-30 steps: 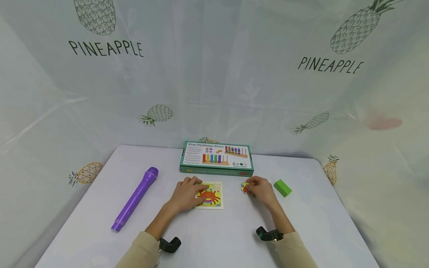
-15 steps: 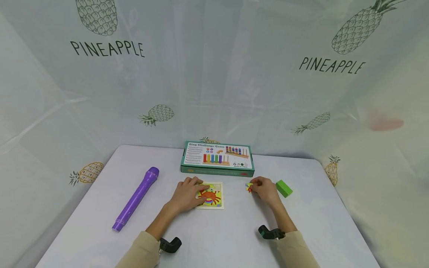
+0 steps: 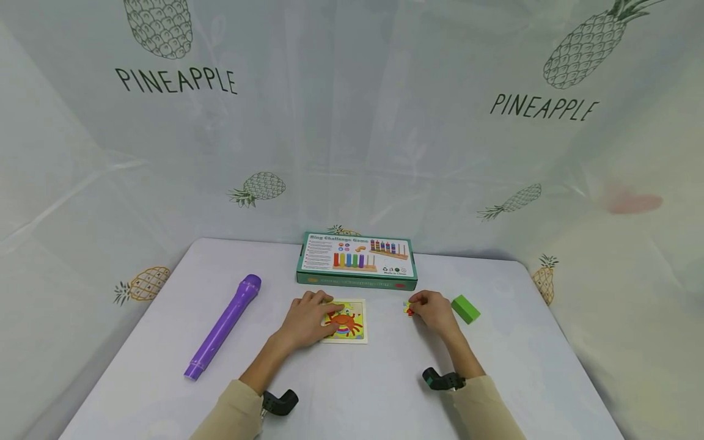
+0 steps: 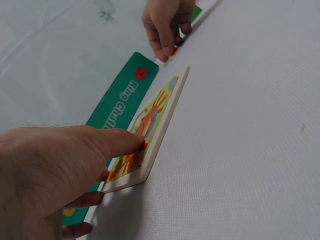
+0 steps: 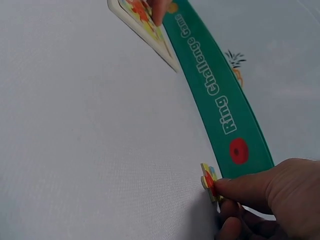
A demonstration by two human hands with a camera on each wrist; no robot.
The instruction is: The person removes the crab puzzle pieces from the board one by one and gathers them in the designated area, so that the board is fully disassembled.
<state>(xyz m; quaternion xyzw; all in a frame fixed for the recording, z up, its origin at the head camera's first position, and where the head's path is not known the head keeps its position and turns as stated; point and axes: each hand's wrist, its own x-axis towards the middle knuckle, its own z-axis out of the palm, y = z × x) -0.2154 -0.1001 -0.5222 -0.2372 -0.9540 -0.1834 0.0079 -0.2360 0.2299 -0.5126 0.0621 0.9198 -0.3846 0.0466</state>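
Observation:
In the head view my left hand [image 3: 304, 321] rests over the left side of a square jigsaw puzzle [image 3: 349, 335] with a red crab picture and a pale wooden frame. The left wrist view shows the thumb [image 4: 124, 142] pressing on the picture, other fingers reaching past the frame's corner. My right hand [image 3: 436, 313] pinches a small yellow, red and blue puzzle piece [image 5: 206, 181] between thumb and fingers, to the right of the puzzle. Part of the piece is hidden by the fingertips. A green block [image 3: 465, 310] lies just right of that hand.
A green "Ring Challenge Game" box [image 3: 357, 280] lies behind the puzzle and both hands. At the left a purple stick-shaped tube [image 3: 222, 328] with a rounded knob lies slantwise on the white table [image 3: 352, 397]. A pineapple-print curtain [image 3: 352, 140] hangs behind the table.
My right hand has shifted slightly right, toward the green block, carrying the puzzle piece, which has turned a little in the fingers. My left hand has stayed on the puzzle.

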